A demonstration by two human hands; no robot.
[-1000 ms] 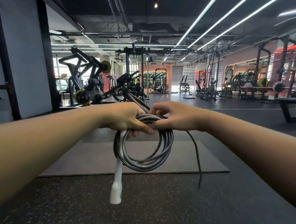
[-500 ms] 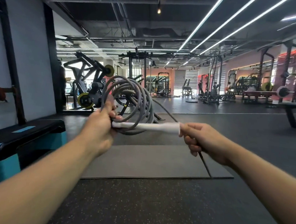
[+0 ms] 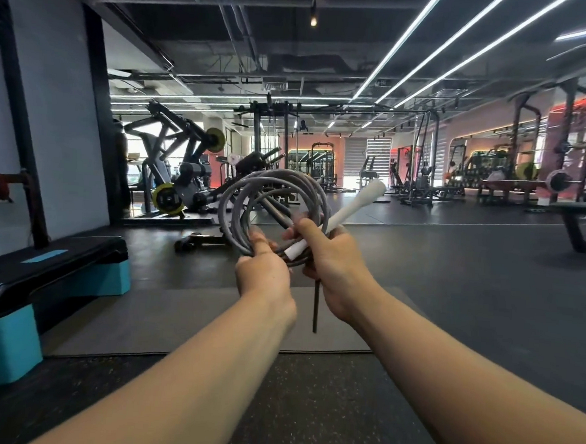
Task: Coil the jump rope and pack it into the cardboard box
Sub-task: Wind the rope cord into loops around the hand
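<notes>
The grey jump rope (image 3: 238, 198) is wound into several loops and stands upright in front of me. My left hand (image 3: 262, 275) grips the bottom of the coil. My right hand (image 3: 330, 258) is closed on the rope's white handle (image 3: 354, 201), which points up and to the right across the coil. A short dark rope end (image 3: 315, 309) hangs down between my wrists. No cardboard box is in view.
A grey floor mat (image 3: 176, 317) lies below my hands on the black rubber floor. A black and teal step platform (image 3: 40, 288) stands at the left. Weight machines (image 3: 181, 180) and racks fill the back; a bench (image 3: 580, 218) is at the right.
My right hand has swung the white handle from level to pointing up and right, and moved in beside my left hand. The coil stays upright in my left hand.
</notes>
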